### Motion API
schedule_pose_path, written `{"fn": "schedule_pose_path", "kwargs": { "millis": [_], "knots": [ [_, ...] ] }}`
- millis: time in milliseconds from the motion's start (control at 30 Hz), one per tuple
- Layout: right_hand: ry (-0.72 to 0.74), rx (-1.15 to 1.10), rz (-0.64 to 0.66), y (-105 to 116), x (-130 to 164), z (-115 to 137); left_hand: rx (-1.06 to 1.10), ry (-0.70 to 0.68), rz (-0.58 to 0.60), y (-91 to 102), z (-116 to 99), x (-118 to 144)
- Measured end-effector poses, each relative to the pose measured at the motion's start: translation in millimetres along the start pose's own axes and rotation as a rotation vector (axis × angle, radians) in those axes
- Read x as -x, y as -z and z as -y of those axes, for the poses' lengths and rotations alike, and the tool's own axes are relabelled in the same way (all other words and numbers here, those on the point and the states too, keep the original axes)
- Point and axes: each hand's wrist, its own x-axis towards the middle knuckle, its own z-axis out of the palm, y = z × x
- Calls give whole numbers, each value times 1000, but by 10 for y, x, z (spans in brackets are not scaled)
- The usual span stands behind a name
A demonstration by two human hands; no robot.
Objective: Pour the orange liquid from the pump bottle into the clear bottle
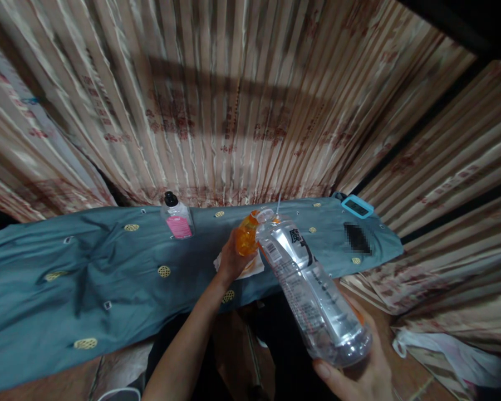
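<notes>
Fingers of the left hand (232,259) are wrapped around a small orange bottle (247,236), closed on its body and holding it upright just above the teal cloth (87,267). Right hand (359,379) cups the base of a large clear plastic bottle (313,284), thumb and fingers closed under its bottom end; the grip itself is partly cut off by the lower edge of the view.

Observation: clear bottle is tilted steeply, neck (265,217) pointing up-left, its mouth touching or just above the orange bottle's opening. Liquid sits low, pooled towards the base. A thin straw-like stem rises just beside the two mouths; I cannot tell what it belongs to.

Note on method: pouring seems the step in hand. Judgement: the small mouth is a narrow target, so keep the two openings in contact and raise the base slowly. Left hand should stay firm and level. A white tissue (250,268) lies under the orange bottle, well placed for drips.

Also on the cloth: a pink-labelled bottle (177,217), well apart to the left; a blue-edged device (357,206) to the right.
</notes>
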Motion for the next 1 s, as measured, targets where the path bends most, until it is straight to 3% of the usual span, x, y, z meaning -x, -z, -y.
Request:
{"fn": "schedule_pose_path", "kwargs": {
  "millis": [1000],
  "knots": [
    [-38, -9, 8, 24, -7, -24, -72, -23, -20, -6, 35, -2]
  ]
}}
